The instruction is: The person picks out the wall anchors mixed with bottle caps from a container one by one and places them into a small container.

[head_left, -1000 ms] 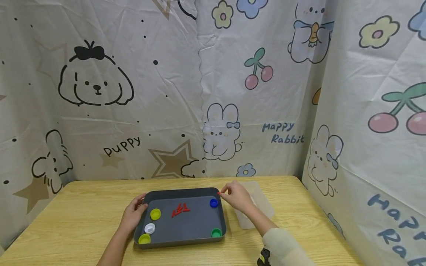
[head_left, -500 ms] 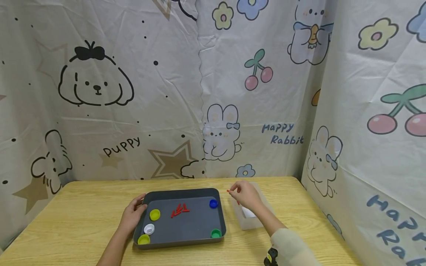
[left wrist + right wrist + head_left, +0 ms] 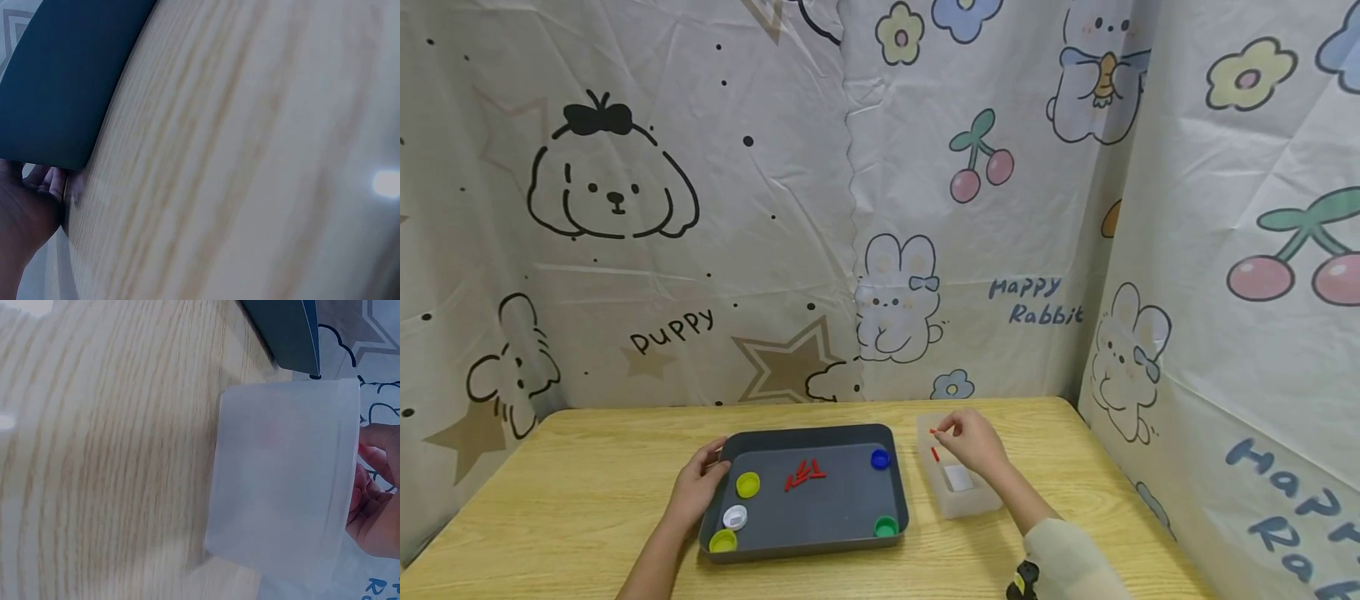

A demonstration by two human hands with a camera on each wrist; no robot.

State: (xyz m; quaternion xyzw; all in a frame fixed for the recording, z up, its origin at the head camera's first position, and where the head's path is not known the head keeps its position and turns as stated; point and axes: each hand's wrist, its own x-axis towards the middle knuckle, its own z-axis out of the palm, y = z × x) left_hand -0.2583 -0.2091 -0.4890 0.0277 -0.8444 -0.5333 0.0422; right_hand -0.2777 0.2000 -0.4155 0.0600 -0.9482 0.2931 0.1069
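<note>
With its thumb over the rim, my left hand point(image 3: 696, 485) grips the left side of a dark grey tray point(image 3: 820, 523). A small pile of red sticks point(image 3: 805, 473) lies on the tray floor. Between thumb and fingertips, my right hand point(image 3: 976, 443) pinches a small red stick point(image 3: 933, 431) above a translucent plastic box point(image 3: 976, 505). Another red stick point(image 3: 936, 454) and a white piece point(image 3: 958, 477) show inside the box. In the right wrist view, the box wall point(image 3: 281, 481) hides part of the right fingers.
Two yellow caps point(image 3: 748, 485), a white cap point(image 3: 735, 517), a blue cap point(image 3: 880, 459) and a green cap point(image 3: 886, 527) sit in the tray. The wooden table point(image 3: 587, 500) meets a printed curtain point(image 3: 790, 275) at the back and sides.
My right hand has moved right from the tray's far right corner to over the translucent box, carrying the red stick. My left hand keeps its hold on the tray.
</note>
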